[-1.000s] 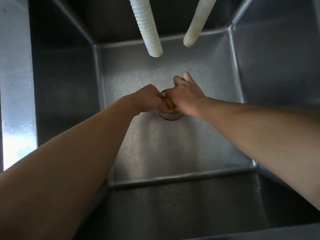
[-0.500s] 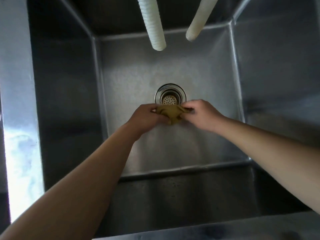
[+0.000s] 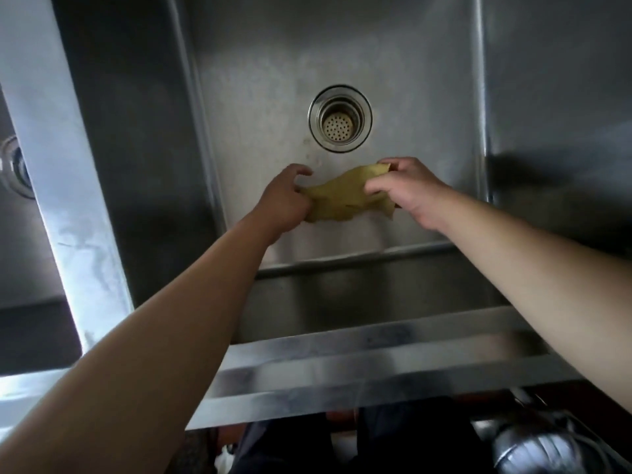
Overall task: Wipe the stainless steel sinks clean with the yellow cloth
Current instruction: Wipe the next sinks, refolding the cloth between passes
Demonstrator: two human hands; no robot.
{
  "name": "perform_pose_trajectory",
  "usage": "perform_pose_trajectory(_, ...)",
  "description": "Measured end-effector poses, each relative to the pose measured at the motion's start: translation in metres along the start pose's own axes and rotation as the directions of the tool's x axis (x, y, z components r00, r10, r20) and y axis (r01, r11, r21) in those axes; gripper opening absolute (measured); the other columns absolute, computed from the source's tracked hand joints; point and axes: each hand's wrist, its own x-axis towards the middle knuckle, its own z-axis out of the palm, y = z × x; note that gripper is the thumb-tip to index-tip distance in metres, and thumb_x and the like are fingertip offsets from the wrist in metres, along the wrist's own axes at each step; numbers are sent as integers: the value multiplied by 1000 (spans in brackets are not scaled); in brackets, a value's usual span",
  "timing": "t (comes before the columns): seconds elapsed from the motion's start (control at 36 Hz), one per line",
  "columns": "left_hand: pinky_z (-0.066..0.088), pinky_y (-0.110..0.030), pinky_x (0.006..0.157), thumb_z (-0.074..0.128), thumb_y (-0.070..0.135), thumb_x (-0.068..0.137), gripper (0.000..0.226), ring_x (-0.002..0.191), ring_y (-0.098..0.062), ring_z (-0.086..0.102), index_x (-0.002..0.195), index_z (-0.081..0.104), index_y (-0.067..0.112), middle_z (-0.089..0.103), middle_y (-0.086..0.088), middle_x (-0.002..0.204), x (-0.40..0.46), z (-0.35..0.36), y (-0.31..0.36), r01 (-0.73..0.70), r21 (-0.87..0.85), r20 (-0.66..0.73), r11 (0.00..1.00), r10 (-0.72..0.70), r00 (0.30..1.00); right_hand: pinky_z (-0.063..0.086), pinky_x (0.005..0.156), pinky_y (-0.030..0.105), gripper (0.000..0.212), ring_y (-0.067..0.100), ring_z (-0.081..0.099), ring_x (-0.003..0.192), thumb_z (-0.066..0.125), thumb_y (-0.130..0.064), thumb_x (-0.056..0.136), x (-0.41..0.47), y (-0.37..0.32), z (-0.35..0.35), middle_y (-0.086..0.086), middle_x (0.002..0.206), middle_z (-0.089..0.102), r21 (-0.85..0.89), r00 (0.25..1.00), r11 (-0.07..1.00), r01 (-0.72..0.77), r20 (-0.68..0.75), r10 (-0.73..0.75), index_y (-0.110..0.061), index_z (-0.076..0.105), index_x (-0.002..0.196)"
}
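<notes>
- The yellow cloth (image 3: 345, 196) hangs bunched and creased between both hands, above the floor of the sink (image 3: 266, 97), just on the near side of the drain strainer (image 3: 339, 119).
- The left hand (image 3: 282, 201) has its fingers curled round the cloth's left end; its fingertips arch free above the fabric.
- The right hand (image 3: 407, 189) pinches the cloth's upper right edge between thumb and fingers, with a flap drooping under the wrist.
- Whether the cloth touches the steel cannot be told; it looks lifted, as if being opened out or refolded.
- Risk: if either hold slackens, the limp cloth may drop in a wad by the drain.
- Risk: wiping with it crumpled would likely leave streaks, since little fabric would meet the steel.
- A second basin (image 3: 20, 234) lies left of the divider (image 3: 61, 186), probably yet to be wiped.
</notes>
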Motion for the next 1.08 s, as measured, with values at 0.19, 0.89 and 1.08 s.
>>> perform_pose_trajectory(0.19, 52, -17, 62, 62, 11, 83, 24, 83, -13, 62, 99, 71, 27, 66, 6, 89, 5, -8, -1, -42, 82, 19, 996, 40, 999, 59, 85, 41, 18, 25, 66, 93, 73, -16, 78, 6, 5, -23, 7, 99, 69, -140, 993, 983, -117, 14, 120, -19, 68, 94)
perform_pose_trajectory(0.89, 4, -62, 116, 57, 30, 86, 94, 148, -31, -24, 152, -7, 49, -31, 4, 160, 20, -17, -70, 149, 625, -171, 766, -52, 984, 38, 103, 50, 65, 41, 30, 131, 39, -6, 94, 80, -21, 102, 5, 161, 16, -836, 866, 375, 400, 210, -455, -34, 29, 152)
perform_pose_trajectory(1.08, 11, -57, 120, 53, 17, 85, 84, 152, -30, -7, 155, 13, 39, -9, 0, 166, 14, -22, -60, 140, 500, -241, 855, -17, 970, 39, 96, 41, 48, 39, 37, 125, 50, -7, 88, 96, -44, 95, 9, 145, 43, -742, 883, 614, 269, -65, -465, -20, 57, 134)
